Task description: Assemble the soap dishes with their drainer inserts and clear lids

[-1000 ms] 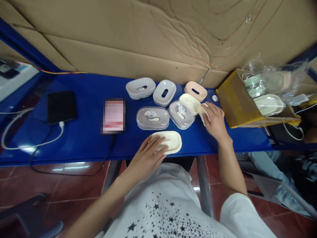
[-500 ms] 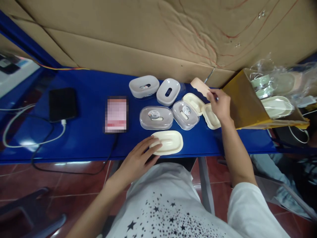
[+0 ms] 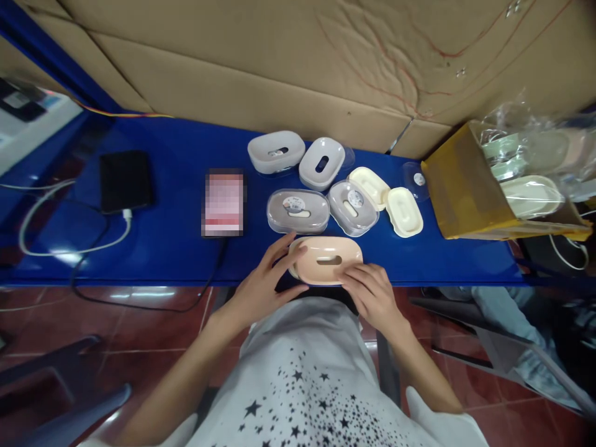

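Peach tray point(image 3: 328, 259) between both hands; clear-lidded boxes point(image 3: 298, 211) just behind.

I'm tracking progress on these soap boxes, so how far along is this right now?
Done: two closed boxes with clear lids sit mid-table. In hand: the left hand and right hand hold a peach slotted piece on a cream part at the table edge. Left: two grey slotted pieces, two cream pieces, loose.

Peach dish point(image 3: 328, 259), blue table point(image 3: 177, 242)
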The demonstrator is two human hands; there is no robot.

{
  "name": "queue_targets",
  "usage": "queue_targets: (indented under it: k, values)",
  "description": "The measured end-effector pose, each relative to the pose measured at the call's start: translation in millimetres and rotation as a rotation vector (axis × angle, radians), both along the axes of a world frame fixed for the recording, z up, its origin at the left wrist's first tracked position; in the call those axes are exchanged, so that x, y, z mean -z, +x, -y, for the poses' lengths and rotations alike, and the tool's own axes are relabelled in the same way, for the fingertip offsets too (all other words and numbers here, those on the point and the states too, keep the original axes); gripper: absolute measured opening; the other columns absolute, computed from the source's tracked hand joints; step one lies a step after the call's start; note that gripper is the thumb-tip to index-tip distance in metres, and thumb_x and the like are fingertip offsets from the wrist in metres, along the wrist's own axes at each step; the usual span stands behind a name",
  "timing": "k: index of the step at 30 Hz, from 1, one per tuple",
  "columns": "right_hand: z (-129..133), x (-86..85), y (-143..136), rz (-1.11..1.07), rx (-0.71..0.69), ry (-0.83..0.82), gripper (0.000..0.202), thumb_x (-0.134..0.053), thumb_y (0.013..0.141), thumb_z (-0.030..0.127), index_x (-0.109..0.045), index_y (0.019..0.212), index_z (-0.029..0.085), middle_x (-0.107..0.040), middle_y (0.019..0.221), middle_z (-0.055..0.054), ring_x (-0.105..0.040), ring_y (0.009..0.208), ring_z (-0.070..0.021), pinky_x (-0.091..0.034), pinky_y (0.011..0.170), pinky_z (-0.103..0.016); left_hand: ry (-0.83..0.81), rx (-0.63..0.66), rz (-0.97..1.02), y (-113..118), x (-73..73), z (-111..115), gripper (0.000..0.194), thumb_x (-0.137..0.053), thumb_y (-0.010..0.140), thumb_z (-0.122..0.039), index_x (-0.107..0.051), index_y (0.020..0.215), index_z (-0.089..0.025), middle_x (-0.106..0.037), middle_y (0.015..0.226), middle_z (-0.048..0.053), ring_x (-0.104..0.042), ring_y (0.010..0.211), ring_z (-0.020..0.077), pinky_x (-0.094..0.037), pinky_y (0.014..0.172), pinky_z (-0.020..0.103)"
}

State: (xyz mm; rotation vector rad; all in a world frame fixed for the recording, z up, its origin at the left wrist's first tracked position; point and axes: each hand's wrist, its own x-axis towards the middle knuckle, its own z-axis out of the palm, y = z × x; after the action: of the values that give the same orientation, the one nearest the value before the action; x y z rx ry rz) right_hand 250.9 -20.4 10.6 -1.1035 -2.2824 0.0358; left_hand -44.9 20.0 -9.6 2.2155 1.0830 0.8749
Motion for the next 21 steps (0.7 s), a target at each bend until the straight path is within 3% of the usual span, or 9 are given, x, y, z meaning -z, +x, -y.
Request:
queue_targets:
  k: [3, 6, 8, 13, 17, 21]
  values:
    - [-13.2, -0.3, -8.7, 0.1, -0.039, -0.023, 0.037, -0.057, 0.111, 0.017, -0.066, 0.146, 0.026, -0.08, 0.131, -0.007, -0.07, 0.129, -0.0247, -0.053, 0.106, -0.043, 0.027, 0.007, -0.005, -0.3, 2.8, 0.2, 0.068, -0.076, 0.103, -0.034, -0.047, 0.164, -0.04, -0.036, 0.178, 0.01, -0.05, 0.158, 0.0346, -0.053, 0.126, 0.056]
    - [-19.7, -1.0, -14.1, 0.193, -0.047, -0.065, 0.038, -0.056, 0.114, 0.024, -0.062, 0.151, 0.03, -0.077, 0.14, -0.006, -0.064, 0.138, -0.0261, -0.048, 0.112, -0.046, 0.04, -0.018, 0.015, -0.9, 4.5, -0.3, 0.064, -0.076, 0.103, -0.036, -0.05, 0.162, -0.035, -0.038, 0.176, 0.014, -0.057, 0.152, 0.033, -0.057, 0.122, 0.054]
    - [-21.6, -1.8, -14.6, 0.21, -0.046, -0.085, 0.041, -0.053, 0.114, 0.019, -0.061, 0.152, 0.032, -0.076, 0.143, -0.004, -0.062, 0.141, -0.0256, -0.045, 0.114, -0.047, 0.047, -0.033, 0.013, -1.1, 5.2, -0.8, 0.064, -0.077, 0.103, -0.038, -0.05, 0.161, -0.033, -0.041, 0.174, 0.015, -0.059, 0.15, 0.0328, -0.058, 0.12, 0.053]
    - [-26.5, -5.2, -13.9, 0.187, -0.074, -0.12, 0.036, -0.052, 0.115, 0.02, -0.063, 0.147, 0.031, -0.078, 0.139, -0.002, -0.065, 0.137, -0.0225, -0.042, 0.115, -0.046, 0.072, -0.071, -0.02, 0.7, 6.6, -2.0, 0.06, -0.077, 0.102, -0.043, -0.054, 0.157, -0.031, -0.053, 0.164, 0.015, -0.059, 0.149, 0.0329, -0.057, 0.12, 0.054]
    - [-25.8, -0.6, -17.2, 0.212, -0.059, -0.127, 0.037, -0.051, 0.115, 0.019, -0.064, 0.147, 0.032, -0.078, 0.14, -0.002, -0.065, 0.138, -0.021, -0.041, 0.117, -0.045, 0.122, -0.093, -0.083, 2.8, 9.2, -1.6, 0.053, -0.076, 0.103, -0.042, -0.058, 0.151, -0.028, -0.055, 0.163, 0.018, -0.058, 0.149, 0.0371, -0.056, 0.119, 0.058]
    - [-30.3, -3.5, 7.7, 0.153, -0.07, -0.098, 0.035, -0.051, 0.115, 0.031, -0.065, 0.147, 0.033, -0.078, 0.14, -0.002, -0.069, 0.135, -0.0231, -0.046, 0.118, -0.048, 0.151, -0.1, -0.092, 4.4, 10.0, -0.5, 0.052, -0.078, 0.102, -0.036, -0.06, 0.15, -0.03, -0.055, 0.164, 0.017, -0.058, 0.149, 0.0375, -0.056, 0.119, 0.059]
